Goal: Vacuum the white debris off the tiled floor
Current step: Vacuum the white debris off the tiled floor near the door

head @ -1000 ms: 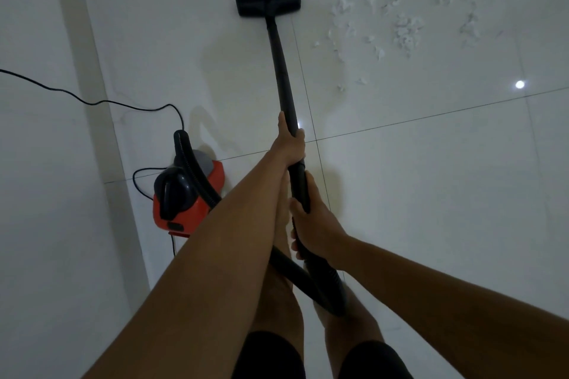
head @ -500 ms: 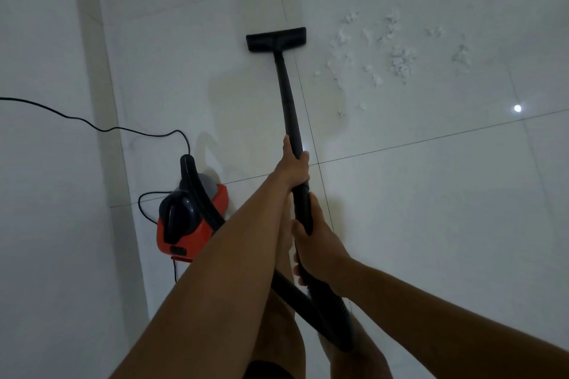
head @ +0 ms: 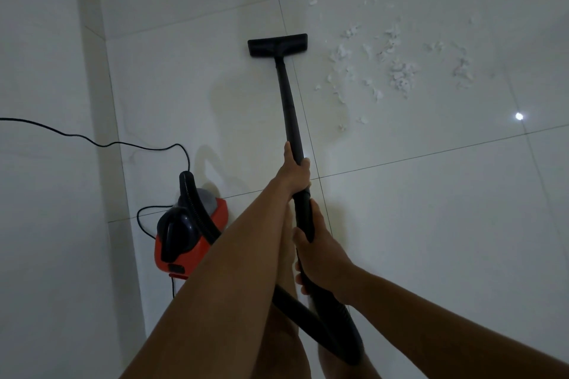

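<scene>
Both hands are wrapped round the black wand (head: pixel 289 108), left hand (head: pixel 295 171) higher up, right hand (head: pixel 320 252) lower by the hose. The floor head (head: pixel 277 44) sits flat on the tiled floor (head: pixel 431 224), just left of the white debris (head: pixel 397 74). I'd swing it right and pull slow, overlapping strokes. It's dim, so smaller bits may be hiding.

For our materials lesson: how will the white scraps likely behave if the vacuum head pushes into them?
The white scraps look thin and crumpled, so probably very light and floppy. Lying loose and scattered, they may scoot ahead of the vacuum head. The glossy tiles likely give little grip.
</scene>
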The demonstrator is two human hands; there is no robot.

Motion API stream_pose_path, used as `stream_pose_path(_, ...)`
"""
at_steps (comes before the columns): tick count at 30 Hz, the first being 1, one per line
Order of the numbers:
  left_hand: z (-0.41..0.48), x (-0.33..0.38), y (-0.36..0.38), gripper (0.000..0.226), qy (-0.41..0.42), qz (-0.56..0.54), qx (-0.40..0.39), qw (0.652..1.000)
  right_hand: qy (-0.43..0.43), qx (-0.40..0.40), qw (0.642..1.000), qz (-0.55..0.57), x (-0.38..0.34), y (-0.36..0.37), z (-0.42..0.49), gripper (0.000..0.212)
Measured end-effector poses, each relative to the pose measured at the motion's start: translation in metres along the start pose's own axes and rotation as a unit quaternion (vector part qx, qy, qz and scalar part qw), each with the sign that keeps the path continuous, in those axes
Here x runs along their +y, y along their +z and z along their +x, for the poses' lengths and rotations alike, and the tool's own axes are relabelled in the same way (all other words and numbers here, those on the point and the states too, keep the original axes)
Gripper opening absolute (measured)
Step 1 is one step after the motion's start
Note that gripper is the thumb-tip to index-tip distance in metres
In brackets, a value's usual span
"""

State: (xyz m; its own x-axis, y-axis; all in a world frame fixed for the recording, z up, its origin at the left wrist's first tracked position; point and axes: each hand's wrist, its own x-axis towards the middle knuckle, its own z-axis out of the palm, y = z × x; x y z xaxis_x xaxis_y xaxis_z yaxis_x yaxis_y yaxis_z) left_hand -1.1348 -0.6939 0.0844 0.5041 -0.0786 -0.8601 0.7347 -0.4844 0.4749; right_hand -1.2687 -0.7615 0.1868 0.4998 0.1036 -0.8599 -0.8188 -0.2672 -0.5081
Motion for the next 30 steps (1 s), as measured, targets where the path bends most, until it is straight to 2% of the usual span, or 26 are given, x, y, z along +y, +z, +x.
stream_pose_path(10, 0.035, 0.029, -0.018, 0.072, 0.0, -0.004, 0.009, 1.0, -0.019, -0.003, 1.0, 0.011, -0.031, -0.015, 0.033, 0.065)
stream_pose_path(20, 0.056, 0.068, -0.044, 0.073, -0.003, -0.003, 0.012, 1.0, 0.011, -0.005, 1.0, 0.018, -0.081, -0.03, 0.051, 0.069)
stream_pose_path(30, 0.068, 0.104, -0.074, 0.072, -0.013, 0.003, 0.008, 1.0, 0.0, -0.005, 1.0, 0.013, -0.134, -0.039, 0.059, 0.067)
